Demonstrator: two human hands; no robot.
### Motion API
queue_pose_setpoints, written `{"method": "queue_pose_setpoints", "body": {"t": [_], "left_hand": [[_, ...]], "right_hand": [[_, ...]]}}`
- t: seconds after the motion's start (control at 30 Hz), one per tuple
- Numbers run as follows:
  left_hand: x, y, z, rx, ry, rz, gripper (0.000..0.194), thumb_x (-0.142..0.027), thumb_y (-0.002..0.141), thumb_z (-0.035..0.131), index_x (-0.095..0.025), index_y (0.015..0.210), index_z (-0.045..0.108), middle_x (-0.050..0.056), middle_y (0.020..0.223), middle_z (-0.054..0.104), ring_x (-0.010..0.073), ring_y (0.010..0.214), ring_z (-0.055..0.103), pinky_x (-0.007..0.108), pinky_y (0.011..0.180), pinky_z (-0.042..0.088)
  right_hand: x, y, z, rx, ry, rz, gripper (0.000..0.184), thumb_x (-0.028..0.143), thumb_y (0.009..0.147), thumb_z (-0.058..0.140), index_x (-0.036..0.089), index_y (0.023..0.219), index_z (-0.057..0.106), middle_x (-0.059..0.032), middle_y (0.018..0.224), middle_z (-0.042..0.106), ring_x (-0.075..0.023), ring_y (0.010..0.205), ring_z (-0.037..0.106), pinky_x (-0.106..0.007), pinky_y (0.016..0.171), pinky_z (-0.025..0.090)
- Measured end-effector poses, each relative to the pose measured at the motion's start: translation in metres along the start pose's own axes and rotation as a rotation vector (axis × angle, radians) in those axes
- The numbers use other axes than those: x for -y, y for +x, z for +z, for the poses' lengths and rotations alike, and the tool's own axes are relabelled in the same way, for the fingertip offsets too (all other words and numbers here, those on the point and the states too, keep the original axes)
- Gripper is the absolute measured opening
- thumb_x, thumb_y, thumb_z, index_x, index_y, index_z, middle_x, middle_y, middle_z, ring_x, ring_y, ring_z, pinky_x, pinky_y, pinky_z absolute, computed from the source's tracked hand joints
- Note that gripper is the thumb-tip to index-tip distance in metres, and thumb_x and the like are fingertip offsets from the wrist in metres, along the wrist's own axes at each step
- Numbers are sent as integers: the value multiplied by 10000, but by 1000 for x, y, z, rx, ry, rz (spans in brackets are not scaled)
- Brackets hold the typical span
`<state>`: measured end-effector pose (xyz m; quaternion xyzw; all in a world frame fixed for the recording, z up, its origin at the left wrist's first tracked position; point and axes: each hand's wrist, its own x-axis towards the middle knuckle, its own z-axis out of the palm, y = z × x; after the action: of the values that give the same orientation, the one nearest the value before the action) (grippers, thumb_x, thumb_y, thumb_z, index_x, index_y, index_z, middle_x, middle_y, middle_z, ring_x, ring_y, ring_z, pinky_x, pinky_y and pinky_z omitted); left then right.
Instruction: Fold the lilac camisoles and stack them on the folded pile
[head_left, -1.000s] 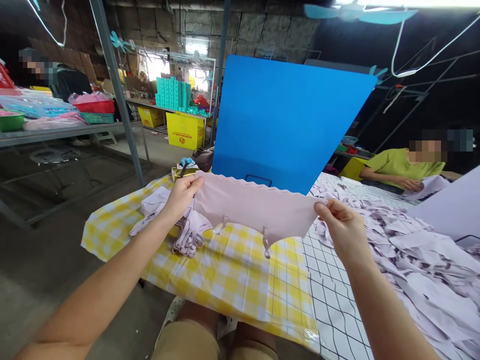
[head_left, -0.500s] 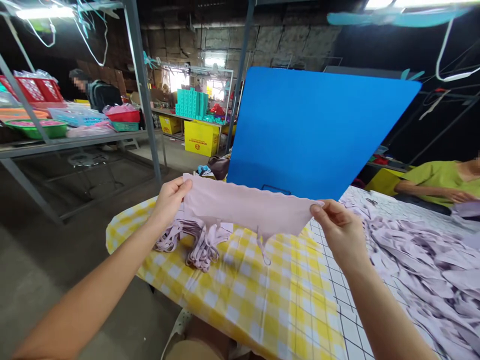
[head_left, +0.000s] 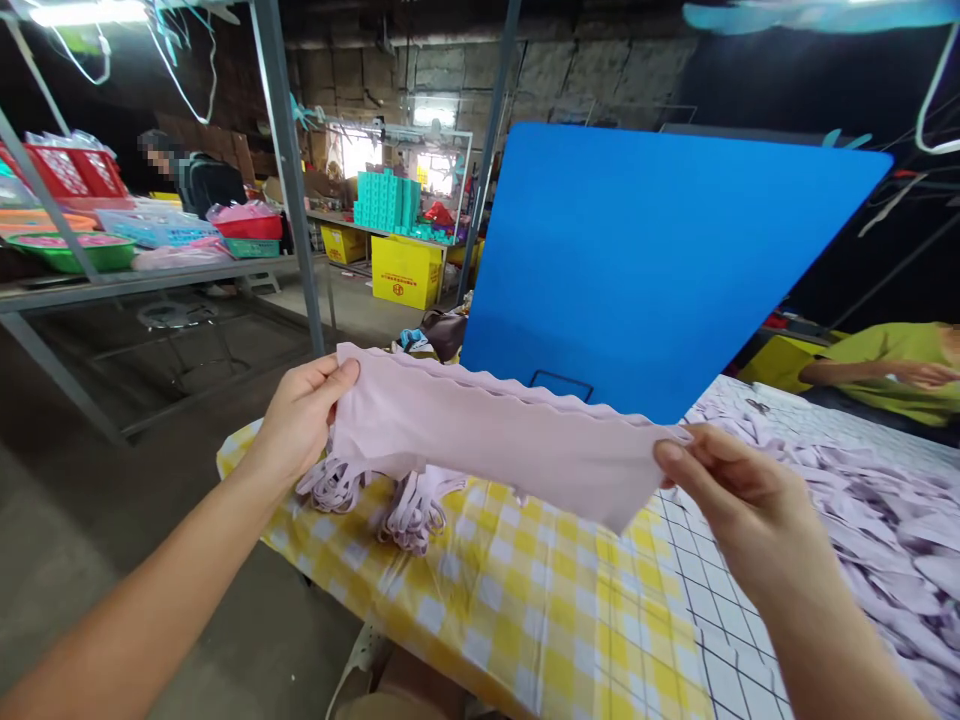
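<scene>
A pale lilac garment (head_left: 495, 430) with a scalloped upper edge is stretched between my two hands, above the table. My left hand (head_left: 304, 410) pinches its left end between thumb and fingers. At the other end, my right hand (head_left: 739, 490) grips the corner the same way, a bit lower and nearer to me. Below the cloth, bundles of lilac straps (head_left: 414, 515) lie on the yellow checked tablecloth (head_left: 517, 600), partly hidden by the garment and my left hand.
A large blue board (head_left: 660, 260) stands upright behind the table. Heaped lilac pieces (head_left: 877, 520) cover the right side, with small scissors (head_left: 757, 406) behind them. A person in a green top (head_left: 892, 370) sits at the far right. A metal post (head_left: 289, 180) rises at left.
My hands have moved farther apart and the garment is pulled wider, its right end lower. The loop that hung below it is now mostly hidden. The view has shifted slightly.
</scene>
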<state>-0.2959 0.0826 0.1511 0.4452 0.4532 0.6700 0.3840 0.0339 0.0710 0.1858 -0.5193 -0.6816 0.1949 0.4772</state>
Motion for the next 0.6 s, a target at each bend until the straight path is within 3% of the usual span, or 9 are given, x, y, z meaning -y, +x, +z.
{"method": "queue_pose_setpoints", "body": {"t": [0.13, 0.2, 0.27, 0.33, 0.4, 0.47, 0.53, 0.6], "left_hand": [[1, -22, 18, 156, -5, -168, 288, -432, 648, 651, -160, 723, 590, 14, 548, 557, 179, 574, 557, 265, 520, 452], [17, -30, 31, 257, -3, -251, 313, -453, 635, 661, -159, 709, 585, 9, 540, 552, 163, 526, 534, 260, 498, 440], [48, -36, 49, 368, 37, -299, 329, -476, 666, 626, -153, 699, 575, 6, 534, 545, 159, 519, 527, 260, 501, 434], [88, -41, 69, 471, 212, -290, 315, -456, 751, 525, -152, 676, 556, 6, 533, 532, 168, 547, 538, 265, 517, 433], [129, -44, 91, 451, 619, -145, 282, -337, 809, 431, -161, 606, 514, 1, 514, 498, 173, 558, 539, 281, 547, 436], [161, -47, 110, 455, 735, -110, 222, -225, 780, 442, -160, 575, 496, 18, 525, 504, 203, 602, 555, 327, 605, 446], [181, -51, 125, 457, 780, -76, 141, -148, 762, 433, -142, 677, 545, 63, 646, 578, 235, 707, 584, 373, 689, 453], [190, -57, 135, 444, 805, -20, 215, -100, 761, 417, -126, 911, 569, 123, 921, 618, 259, 924, 571, 412, 833, 423]], "right_hand": [[-10, -29, -47, 43, 49, 144, 273, 489, 704, 650, 227, 648, 601, -26, 648, 558, -157, 615, 510, -240, 516, 435], [-24, -36, -66, 77, 19, 237, 289, 507, 705, 636, 224, 659, 598, -22, 629, 542, -153, 594, 499, -241, 499, 427], [-46, -40, -74, 140, -49, 327, 325, 527, 691, 624, 211, 625, 580, -6, 577, 506, -139, 549, 473, -242, 475, 403], [-79, -42, -71, 215, -142, 420, 351, 537, 649, 617, 203, 566, 545, 17, 513, 462, -126, 499, 447, -245, 453, 373], [-118, -47, -59, 228, -233, 528, 334, 519, 614, 590, 208, 528, 501, 29, 480, 455, -125, 467, 437, -245, 427, 339], [-154, -54, -42, 186, -282, 573, 304, 465, 615, 561, 213, 485, 451, 29, 449, 451, -131, 453, 451, -256, 450, 344], [-178, -65, -30, 96, -348, 585, 225, 420, 632, 522, 217, 542, 485, 13, 506, 495, -149, 495, 476, -277, 500, 360], [-186, -79, -23, 8, -410, 572, 186, 393, 665, 477, 215, 655, 531, -24, 633, 558, -175, 585, 506, -301, 569, 371]]}}
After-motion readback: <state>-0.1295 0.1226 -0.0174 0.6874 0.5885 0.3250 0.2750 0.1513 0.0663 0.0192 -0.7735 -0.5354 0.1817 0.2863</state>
